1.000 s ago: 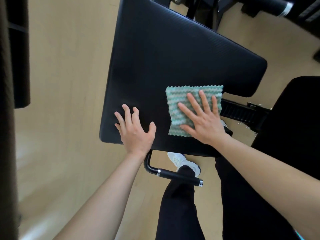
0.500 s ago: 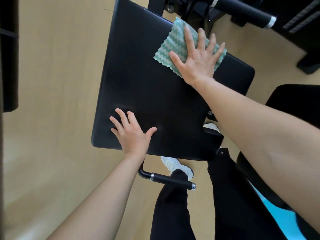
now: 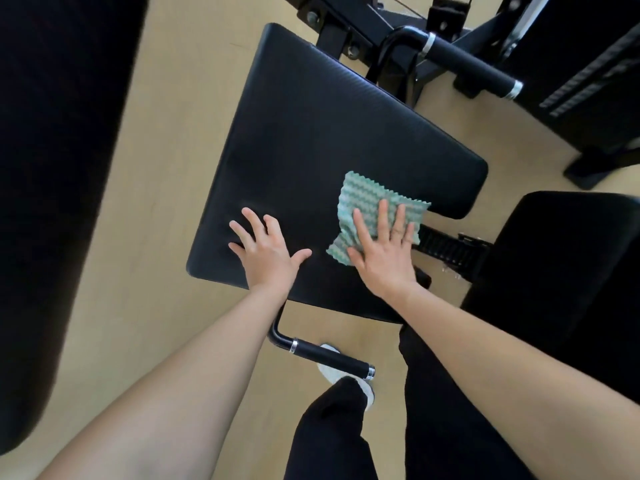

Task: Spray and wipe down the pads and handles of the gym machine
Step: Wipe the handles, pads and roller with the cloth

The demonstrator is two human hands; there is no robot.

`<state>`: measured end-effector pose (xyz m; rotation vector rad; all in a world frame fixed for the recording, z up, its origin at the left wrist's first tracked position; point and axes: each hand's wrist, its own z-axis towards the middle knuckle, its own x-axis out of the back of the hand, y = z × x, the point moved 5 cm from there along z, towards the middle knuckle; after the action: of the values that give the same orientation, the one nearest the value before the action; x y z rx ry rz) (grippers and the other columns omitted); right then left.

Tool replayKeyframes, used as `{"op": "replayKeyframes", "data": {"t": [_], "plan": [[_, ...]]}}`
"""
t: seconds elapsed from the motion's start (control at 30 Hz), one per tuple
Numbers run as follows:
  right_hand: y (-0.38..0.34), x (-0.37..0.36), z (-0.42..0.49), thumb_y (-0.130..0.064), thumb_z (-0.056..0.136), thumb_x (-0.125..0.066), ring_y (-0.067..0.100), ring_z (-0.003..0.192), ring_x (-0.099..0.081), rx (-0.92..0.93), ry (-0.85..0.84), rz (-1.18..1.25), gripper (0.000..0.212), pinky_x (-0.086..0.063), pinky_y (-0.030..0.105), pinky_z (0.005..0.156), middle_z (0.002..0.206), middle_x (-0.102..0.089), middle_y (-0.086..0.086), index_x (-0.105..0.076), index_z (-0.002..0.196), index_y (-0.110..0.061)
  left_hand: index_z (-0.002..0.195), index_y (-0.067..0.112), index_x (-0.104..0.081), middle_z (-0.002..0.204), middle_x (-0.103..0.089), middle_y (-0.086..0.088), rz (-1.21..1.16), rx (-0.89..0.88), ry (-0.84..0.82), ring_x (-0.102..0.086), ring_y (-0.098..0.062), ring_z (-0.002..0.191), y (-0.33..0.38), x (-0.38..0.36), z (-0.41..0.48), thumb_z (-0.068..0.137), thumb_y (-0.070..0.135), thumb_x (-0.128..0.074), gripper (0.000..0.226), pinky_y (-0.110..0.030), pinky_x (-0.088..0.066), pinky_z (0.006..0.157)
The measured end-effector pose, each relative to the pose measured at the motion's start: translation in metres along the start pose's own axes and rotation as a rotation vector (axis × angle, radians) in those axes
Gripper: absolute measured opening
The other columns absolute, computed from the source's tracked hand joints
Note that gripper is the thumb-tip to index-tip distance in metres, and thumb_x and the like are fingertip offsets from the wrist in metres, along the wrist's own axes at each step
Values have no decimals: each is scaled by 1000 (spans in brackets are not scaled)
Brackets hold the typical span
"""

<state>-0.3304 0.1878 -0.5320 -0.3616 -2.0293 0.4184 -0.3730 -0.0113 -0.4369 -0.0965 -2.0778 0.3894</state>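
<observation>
Presses green cloth (image 3: pixel 367 199) flat onto black pad (image 3: pixel 329 133) under spread fingers (image 3: pixel 382 216) of right hand (image 3: pixel 382 261); rests left hand (image 3: pixel 268 252) alongside with splayed fingers.

Black trousers (image 3: pixel 450 410) and a white sneaker (image 3: pixel 330 372); forearms (image 3: pixel 194 393) are bare.

Black ribbed pad (image 3: pixel 311 150) lay flat, mid-scene. Green/white zigzag cloth (image 3: pixel 367 199) sat spread on its near-right part. Black handle (image 3: pixel 329 356) w/ chrome rings jutted below near edge.

Black ribbed pad (image 3: pixel 311 140) — green-and-white zigzag cloth (image 3: pixel 360 199) — black handle (image 3: pixel 329 356) with silver rings, tan floor (image 3: pixel 156 168).
</observation>
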Motion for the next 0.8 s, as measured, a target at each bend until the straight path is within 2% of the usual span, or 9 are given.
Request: {"op": "replayKeyframes", "data": {"t": [0.1, 0.17, 0.27, 0.33, 0.4, 0.5, 0.63, 0.73, 0.8], "plan": [[-37, -22, -39, -36, 108, -42, 43, 147, 38, 169, -118, -120, 83, 9, 64, 123, 162, 42, 9, 27, 156, -42, 157, 11, -27, 169, -7, -22, -58, -40, -27, -10, -52, 153, -9, 5, -2, 90, 58, -67, 91, -62, -33, 117], [-53, -27, -61, -13, 102, -49, 44, 149, 33, 216, -199, -216, 95, 0, 66, 124, 163, 40, 6, 22, 158, -40, 159, 18, -26, 171, -2, -12, -111, -105, -58, -4, -45, 155, -22, 6, -7, 94, 43, -69, 81, -57, -32, 120], [-69, -30, -86, -1, 99, -52, 44, 157, 7, 241, -224, -273, 85, -44, 47, 111, 172, 13, 5, -6, 165, -28, 148, 25, -46, 172, -9, -2, -235, -207, -148, -7, -30, 159, -44, 1, -30, 97, 31, -68, 56, -45, -37, 118], [-75, -28, -95, 0, 97, -55, 38, 150, -29, 190, -239, -231, 62, -53, 35, 96, 167, -25, 8, -43, 154, -18, 139, 22, -58, 169, -24, -6, -376, -222, -197, -20, -27, 156, -57, -9, -57, 95, 26, -69, 46, -39, -30, 121], [-81, -21, -107, 0, 95, -56, 32, 122, -57, 87, -293, -84, 46, -53, 34, 91, 137, -57, 10, -63, 137, -16, 133, 20, -64, 162, -39, -8, -486, -212, -203, -34, -26, 150, -69, -21, -92, 92, 23, -71, 42, -34, -31, 119], [-99, -7, -135, 2, 92, -52, 35, 111, -62, -67, -283, 204, 45, -53, 35, 92, 120, -67, 12, -70, 130, -14, 130, 17, -66, 139, -58, 0, -675, -175, -226, -52, -19, 132, -88, -43, -147, 90, 20, -73, 42, -26, -37, 105], [-136, 11, -198, -2, 88, -60, 17, 78, -62, -128, -160, 584, 20, -50, 25, 66, 81, -67, 2, -75, 98, -10, 128, 17, -66, 127, -64, 3, -1108, -61, -304, -58, -19, 120, -117, -76, -218, 92, 18, -75, 37, -30, -45, 103], [-178, 25, -252, -9, 87, -66, 13, 79, -67, -107, -163, 855, 13, -57, 37, 76, 85, -72, 5, -74, 95, -15, 127, 13, -64, 122, -67, -2, -1480, -17, -284, -62, -20, 118, -145, -77, -267, 96, 15, -71, 33, -25, -49, 95], [-208, 22, -284, -12, 85, -59, 16, 90, -72, -123, -227, 1047, 28, -58, 39, 85, 96, -76, 4, -75, 107, -14, 127, 16, -63, 123, -68, 2, -1659, -24, -245, -63, -13, 117, -168, -70, -296, 92, 22, -75, 37, -21, -51, 94]]}}
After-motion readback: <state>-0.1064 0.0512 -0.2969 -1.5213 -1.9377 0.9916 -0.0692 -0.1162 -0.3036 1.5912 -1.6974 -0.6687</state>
